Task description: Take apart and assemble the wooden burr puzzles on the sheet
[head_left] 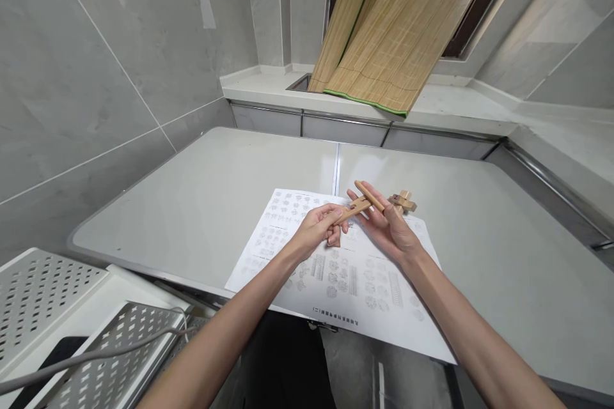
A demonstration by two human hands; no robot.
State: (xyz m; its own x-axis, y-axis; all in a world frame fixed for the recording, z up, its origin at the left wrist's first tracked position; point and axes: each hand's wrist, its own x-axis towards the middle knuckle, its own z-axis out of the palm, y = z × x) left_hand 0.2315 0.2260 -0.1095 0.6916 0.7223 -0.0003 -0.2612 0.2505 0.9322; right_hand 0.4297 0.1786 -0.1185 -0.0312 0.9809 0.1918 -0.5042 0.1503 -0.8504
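A notched strip of wood (357,206) is pinched between the thumb and fingers of my left hand (319,230). Across its far end lies a wooden stick (370,195), gripped by my right hand (393,233) with the thumb along its lower end. The two wooden pieces cross and seem to touch. Below the left fingers a small brown shape (334,239) shows, too small to name surely. Just beyond my right hand, an interlocked cluster of wooden puzzle pieces (405,202) sits on the table, partly hidden by that hand.
Under both hands a printed sheet (288,268) with rows of small diagrams lies on the pale table (201,204). At lower left stands a perforated white rack (43,294) with a grey cable (119,339). A bamboo mat (393,32) leans on the back counter (268,86).
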